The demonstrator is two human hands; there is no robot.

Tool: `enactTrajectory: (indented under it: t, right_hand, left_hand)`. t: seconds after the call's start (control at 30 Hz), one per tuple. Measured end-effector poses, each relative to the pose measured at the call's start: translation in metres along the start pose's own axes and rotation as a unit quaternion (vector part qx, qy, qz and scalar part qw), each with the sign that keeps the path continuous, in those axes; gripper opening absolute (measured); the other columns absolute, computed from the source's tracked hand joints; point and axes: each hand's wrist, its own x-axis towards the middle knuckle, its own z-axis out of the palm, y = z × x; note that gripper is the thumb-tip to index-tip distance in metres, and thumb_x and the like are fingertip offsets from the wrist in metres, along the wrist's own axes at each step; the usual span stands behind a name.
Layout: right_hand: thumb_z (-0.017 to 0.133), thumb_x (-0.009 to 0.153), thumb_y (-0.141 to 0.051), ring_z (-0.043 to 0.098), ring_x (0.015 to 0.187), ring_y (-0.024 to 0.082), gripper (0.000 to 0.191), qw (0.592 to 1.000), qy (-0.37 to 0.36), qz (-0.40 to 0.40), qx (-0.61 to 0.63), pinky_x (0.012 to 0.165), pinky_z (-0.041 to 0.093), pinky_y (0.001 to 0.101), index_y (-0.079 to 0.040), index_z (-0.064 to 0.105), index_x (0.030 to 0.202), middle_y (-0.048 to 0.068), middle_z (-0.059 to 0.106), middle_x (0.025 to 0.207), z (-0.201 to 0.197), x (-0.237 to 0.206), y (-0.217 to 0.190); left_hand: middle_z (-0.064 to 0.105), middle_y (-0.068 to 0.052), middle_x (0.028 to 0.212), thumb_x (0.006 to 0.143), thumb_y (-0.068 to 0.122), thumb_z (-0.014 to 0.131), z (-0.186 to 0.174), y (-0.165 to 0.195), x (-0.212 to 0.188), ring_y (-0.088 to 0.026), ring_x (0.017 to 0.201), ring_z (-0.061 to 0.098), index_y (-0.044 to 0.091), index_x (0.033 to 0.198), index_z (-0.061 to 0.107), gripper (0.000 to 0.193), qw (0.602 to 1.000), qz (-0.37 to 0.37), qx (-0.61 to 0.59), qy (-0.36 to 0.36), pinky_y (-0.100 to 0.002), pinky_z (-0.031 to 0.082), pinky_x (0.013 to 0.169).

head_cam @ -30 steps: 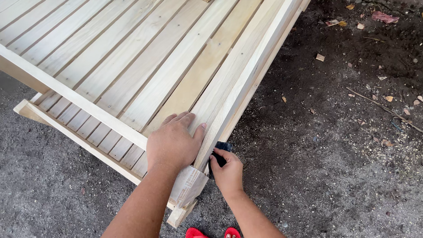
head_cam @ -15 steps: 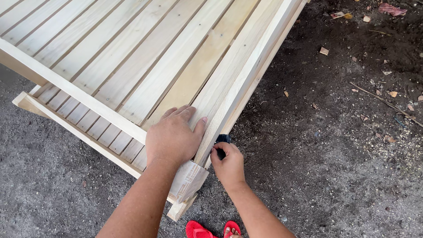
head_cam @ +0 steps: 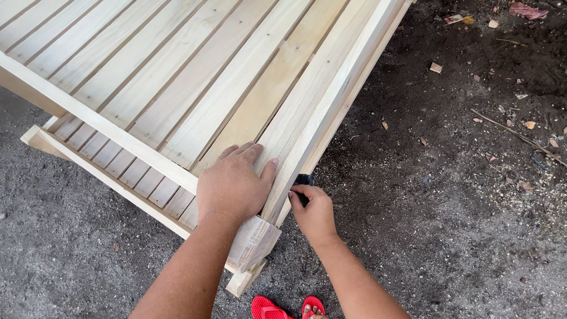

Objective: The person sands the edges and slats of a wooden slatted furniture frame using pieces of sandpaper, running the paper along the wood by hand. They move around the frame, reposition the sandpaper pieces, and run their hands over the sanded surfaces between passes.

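The left hand (head_cam: pixel 234 186) lies flat, fingers together and stretched, on the near corner of the pale slatted wooden frame (head_cam: pixel 177 88), which stands on dark gravel ground (head_cam: pixel 449 195). Under its wrist a folded sheet of pale sandpaper (head_cam: pixel 255 241) hangs over the corner. The right hand (head_cam: pixel 313 211) is just right of the frame, below its long side rail (head_cam: pixel 331 100); its fingers are curled and clamped on a small dark block (head_cam: pixel 304 179), which touches the outer face of that rail near the corner. What the block is exactly, I cannot tell.

I judge the step in hand is the rubbing or smoothing of the rail's outer side, while the left hand presses the frame steady. The next move would call for sliding the block along the rail toward the far end, with even pressure, and keeping the left hand firm so the frame does not shift. Red sandals (head_cam: pixel 286 308) show at the near edge.
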Motion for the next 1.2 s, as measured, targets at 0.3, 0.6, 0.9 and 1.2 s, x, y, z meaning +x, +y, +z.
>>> enactTrajectory:
  t: [0.3,0.6,0.9,1.2]
  right_hand:
    - [0.077,0.080,-0.008,0.072,0.082,0.033,0.010,1.000,0.017,-0.013,-0.011,0.076,0.057,0.0406,-0.004,0.077,0.090,0.016,0.073,0.085,0.000,-0.007,-0.011]
    - [0.075,0.080,-0.008,0.068,0.081,0.033,0.008,0.995,0.008,-0.047,-0.083,0.071,0.056,0.0442,-0.005,0.068,0.081,0.011,0.070,0.082,-0.003,-0.004,-0.027]
    - [0.072,0.078,-0.007,0.067,0.080,0.036,0.007,0.995,0.063,0.013,-0.073,0.071,0.056,0.0441,-0.004,0.066,0.079,0.014,0.068,0.084,0.001,0.000,-0.007]
    - [0.073,0.083,-0.008,0.072,0.088,0.035,0.018,0.999,0.007,0.003,-0.035,0.079,0.058,0.0418,-0.007,0.078,0.100,0.017,0.074,0.094,-0.012,-0.013,0.003]
  left_hand:
    - [0.051,0.007,0.150,0.095,0.051,0.047,0.001,0.000,-0.001,-0.017,0.144,0.039,0.022,0.138,0.058,0.054,1.000,0.000,-0.007,-0.001,-0.042,0.042,0.110]
    - [0.052,0.007,0.149,0.094,0.052,0.047,0.001,-0.001,0.000,-0.018,0.143,0.039,0.022,0.139,0.058,0.054,1.000,0.002,-0.004,0.006,-0.042,0.042,0.109]
    - [0.054,0.007,0.148,0.095,0.052,0.047,-0.001,0.002,0.000,-0.016,0.143,0.042,0.023,0.139,0.059,0.054,1.000,-0.014,-0.003,-0.005,-0.041,0.043,0.110]
    - [0.054,0.006,0.148,0.094,0.051,0.049,-0.002,0.002,0.000,-0.017,0.142,0.042,0.022,0.139,0.059,0.054,1.000,-0.006,-0.007,0.006,-0.042,0.043,0.109]
